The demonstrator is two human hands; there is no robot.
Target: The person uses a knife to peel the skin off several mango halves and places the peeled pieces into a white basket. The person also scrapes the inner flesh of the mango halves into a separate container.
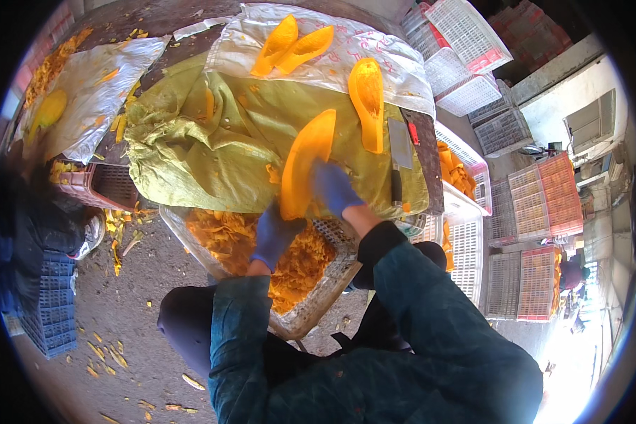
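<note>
My left hand (276, 233), in a blue glove, grips the lower end of a peeled orange squash half (307, 159). The half stands tilted at the near edge of the table, its curved outer side showing. My right hand (336, 185), also gloved in blue, is motion-blurred against the squash's right side; whether it holds a tool is hidden. Below both hands sits a worn crate (302, 312) full of stringy orange squash pulp (291, 283). Another hollowed squash half (369, 87) lies on the green woven sack (233, 153), beside a cleaver (400, 143) with a black handle.
Two squash halves (291, 45) rest on a white sack (397, 79) at the back. A red-handled tool (413, 132) lies by the cleaver. White crates (466, 249) with orange pieces stand at right. At left, another person (37, 222) works near a blue crate (55, 302). Peelings litter the floor.
</note>
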